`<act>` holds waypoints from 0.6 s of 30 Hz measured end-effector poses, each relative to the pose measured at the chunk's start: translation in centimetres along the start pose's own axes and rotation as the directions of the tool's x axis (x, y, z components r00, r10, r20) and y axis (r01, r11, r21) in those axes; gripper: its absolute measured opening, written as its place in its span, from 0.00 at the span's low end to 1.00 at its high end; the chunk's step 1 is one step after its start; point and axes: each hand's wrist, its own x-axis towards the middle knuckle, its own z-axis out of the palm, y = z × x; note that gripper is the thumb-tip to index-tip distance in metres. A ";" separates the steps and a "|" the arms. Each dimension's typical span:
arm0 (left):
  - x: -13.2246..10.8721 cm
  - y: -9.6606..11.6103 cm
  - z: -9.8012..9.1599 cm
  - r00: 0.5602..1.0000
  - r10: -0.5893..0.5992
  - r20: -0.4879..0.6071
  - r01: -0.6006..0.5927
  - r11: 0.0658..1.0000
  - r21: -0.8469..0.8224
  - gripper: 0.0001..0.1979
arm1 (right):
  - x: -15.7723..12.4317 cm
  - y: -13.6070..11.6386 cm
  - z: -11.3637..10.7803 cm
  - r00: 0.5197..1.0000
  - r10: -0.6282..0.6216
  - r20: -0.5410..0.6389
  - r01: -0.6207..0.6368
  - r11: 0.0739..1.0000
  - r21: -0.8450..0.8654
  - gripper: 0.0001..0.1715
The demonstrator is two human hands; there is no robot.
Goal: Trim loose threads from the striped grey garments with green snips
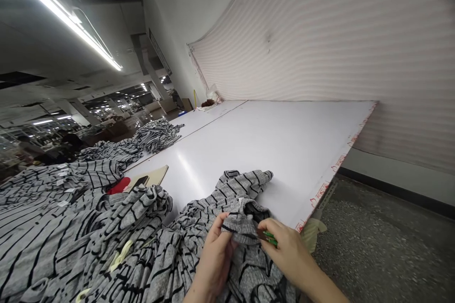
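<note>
The left hand [214, 260] and right hand [289, 251] lay nearest the camera, both closed and narrow, neither spread wide. The left hand gripped a gathered fold of a grey striped knit garment [241, 227] between thumb and fingers. The right hand pinched a small green tool [269, 238] against the same fold; its tip could not be seen. The garment lay directly beneath and between the hands, neither hand clearly nearer. Its bulk ran back toward the person, and one sleeve [245, 184] extended forward and to the right onto the white table [284, 151]. A heap of similar garments [53, 232] adjoined it on the left. Beyond the heap were a tan folder [151, 175] bearing a black item [139, 182], a red cloth [118, 185] beside it, and another striped pile [158, 135] farther along. A pink shutter [320, 33] stood behind the table.
</note>
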 end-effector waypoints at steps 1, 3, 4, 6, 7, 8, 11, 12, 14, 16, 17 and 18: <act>0.0 -0.1 0.1 1.000 -0.015 0.014 0.015 0.998 -0.055 0.14 | -0.2 -0.3 -0.4 1.000 0.012 0.021 -0.013 0.999 0.030 0.05; -0.1 -0.3 0.2 1.000 0.009 0.009 -0.009 0.998 -0.055 0.15 | -0.1 -1.1 -1.2 0.999 0.014 0.032 -0.017 0.996 0.085 0.05; -0.1 -0.3 0.2 0.999 0.043 0.000 -0.043 0.999 -0.014 0.15 | 0.0 -1.5 -1.5 1.000 -0.003 0.023 0.001 0.996 0.092 0.07; -0.1 -0.5 0.0 0.988 0.154 -0.028 -0.150 0.982 0.119 0.14 | 0.4 -2.1 -1.8 0.998 -0.057 0.004 0.057 0.996 0.071 0.12; -0.1 -0.7 -0.1 0.975 0.219 -0.039 -0.207 0.958 0.200 0.14 | 0.5 -2.3 -1.7 0.997 -0.079 -0.003 0.079 0.995 0.061 0.12; -0.1 -0.8 -0.1 0.960 0.278 -0.041 -0.256 0.925 0.280 0.13 | 0.7 -2.4 -1.6 0.996 -0.089 -0.008 0.089 0.994 0.058 0.12; -0.2 -1.0 -0.1 0.927 0.376 -0.013 -0.325 0.818 0.474 0.14 | 0.8 -2.3 -1.1 0.996 -0.084 -0.004 0.085 0.993 0.087 0.11; -0.2 -0.9 -0.1 0.921 0.390 -0.009 -0.327 0.784 0.527 0.15 | 0.8 -2.2 -1.0 0.996 -0.084 -0.001 0.084 0.992 0.098 0.11; -0.3 -0.5 0.0 0.909 0.416 -0.015 -0.313 0.706 0.635 0.16 | 0.8 -2.0 -0.9 0.996 -0.084 -0.001 0.084 0.989 0.121 0.12; -0.4 0.1 0.1 0.888 0.459 0.017 -0.330 0.611 0.719 0.12 | 0.9 -1.5 -1.0 0.998 -0.064 -0.004 0.063 0.984 0.168 0.13; -0.4 0.4 0.2 0.883 0.466 0.049 -0.348 0.583 0.734 0.09 | 1.1 -0.9 -1.0 0.999 -0.040 -0.007 0.041 0.979 0.201 0.13; -0.5 0.6 0.3 0.893 0.442 0.085 -0.359 0.586 0.726 0.06 | 1.5 -0.2 -1.1 1.000 -0.002 -0.021 0.007 0.971 0.239 0.14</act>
